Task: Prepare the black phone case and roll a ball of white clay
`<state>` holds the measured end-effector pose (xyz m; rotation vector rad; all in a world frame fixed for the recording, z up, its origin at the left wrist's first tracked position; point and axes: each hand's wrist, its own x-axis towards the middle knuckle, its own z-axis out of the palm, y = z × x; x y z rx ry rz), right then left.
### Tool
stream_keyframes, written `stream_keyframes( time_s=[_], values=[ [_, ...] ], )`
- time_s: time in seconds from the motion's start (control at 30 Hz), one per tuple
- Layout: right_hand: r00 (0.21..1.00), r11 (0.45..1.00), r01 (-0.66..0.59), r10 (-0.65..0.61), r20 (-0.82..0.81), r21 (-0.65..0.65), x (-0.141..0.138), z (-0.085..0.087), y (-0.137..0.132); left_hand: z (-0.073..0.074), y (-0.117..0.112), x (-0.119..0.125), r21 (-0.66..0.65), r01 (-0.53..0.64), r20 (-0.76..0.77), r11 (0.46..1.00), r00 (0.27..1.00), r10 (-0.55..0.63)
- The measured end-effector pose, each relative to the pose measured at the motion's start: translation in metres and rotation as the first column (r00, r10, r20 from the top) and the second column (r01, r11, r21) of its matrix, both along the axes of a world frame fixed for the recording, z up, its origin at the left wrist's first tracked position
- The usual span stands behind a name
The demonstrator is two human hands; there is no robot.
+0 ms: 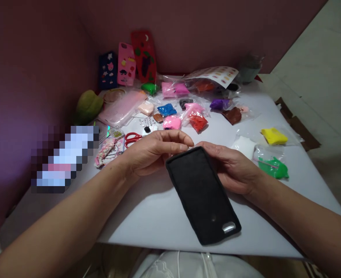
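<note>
The flat, black, rectangular phone case (203, 193) is over the near middle of the white worktop (147, 216); the right hand (232, 164) curls half-closed at its far right edge, seemingly to steady it, while the left hand (159, 150) pinches at the far rim, what its fingertips grip being unclear. Beyond lie colourful soft packets in clear plastic (167, 109), perhaps spread for easy choosing, and three decorated phone cases (127, 55) stand far left, propped upright near the dark pink wall (202, 34), with pale floor (318, 54) to the right.

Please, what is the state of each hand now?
Left hand: curled at the far edge of the black phone case; whether closed cannot be told.
Right hand: closed, holding the case by its right side.
</note>
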<state>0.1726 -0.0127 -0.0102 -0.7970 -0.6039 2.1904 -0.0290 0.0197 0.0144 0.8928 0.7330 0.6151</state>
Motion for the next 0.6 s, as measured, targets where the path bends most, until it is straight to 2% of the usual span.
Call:
stream_keyframes(
  time_s=[0.2, 0.3, 0.43, 0.6],
  values=[
    [0.997, 0.996, 0.078, -0.078, 0.021, 0.034, -0.0018, -0.0054, -0.0010, -0.0013, -0.0026, 0.0011, 0.026, -0.019, -0.033, 0.999, 0.999, 0.020],
    [0.994, 0.994, 0.106, -0.107, 0.008, 0.041, -0.0026, -0.0061, -0.0010, -0.0024, -0.0026, 0.0014, 0.141, -0.009, -0.042, 0.990, 0.999, 0.015],
    [0.986, 0.986, 0.164, -0.165, 0.025, 0.043, -0.0034, -0.0043, 0.0001, -0.0030, -0.0027, 0.0005, 0.329, 0.030, -0.116, 0.944, 0.993, 0.009],
    [0.976, 0.975, 0.219, -0.219, -0.012, 0.043, -0.0036, -0.0035, 0.0011, -0.0049, -0.0036, -0.0006, 0.425, 0.075, -0.198, 0.902, 0.980, 0.012]
  ],
)
